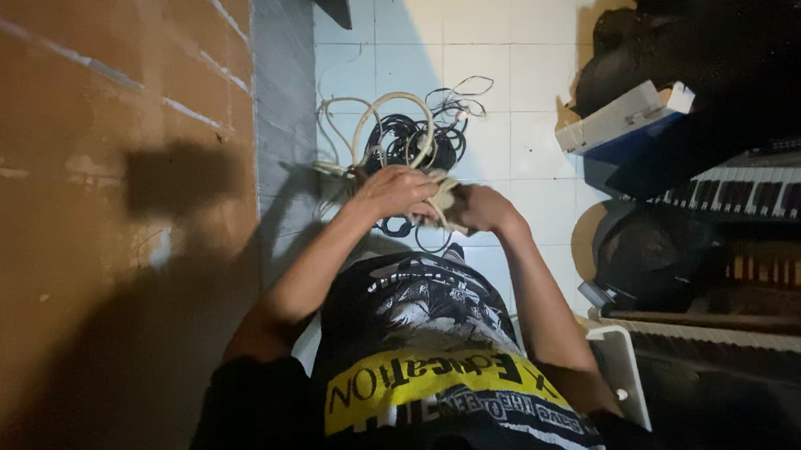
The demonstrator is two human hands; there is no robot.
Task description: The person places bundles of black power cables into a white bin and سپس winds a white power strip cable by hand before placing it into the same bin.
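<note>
My left hand [397, 189] and my right hand [481, 208] are close together in front of my chest, both closed on a bundle of cream-white cable [444, 201]. Loops of that cream cable [395, 104] rise beyond my hands over the floor. Under the loops lies a tangle of thin black cables [415, 143] on the white floor tiles [532, 147]. I wear a black shirt with a yellow band [426, 386]. How the fingers sit on the cable is partly hidden.
An orange-brown wall [101, 175] with a grey base strip [283, 122] runs along the left. On the right stand a keyboard instrument [759, 187], a white and blue box [626, 121], dark bags [654, 254] and a white chair edge [623, 373].
</note>
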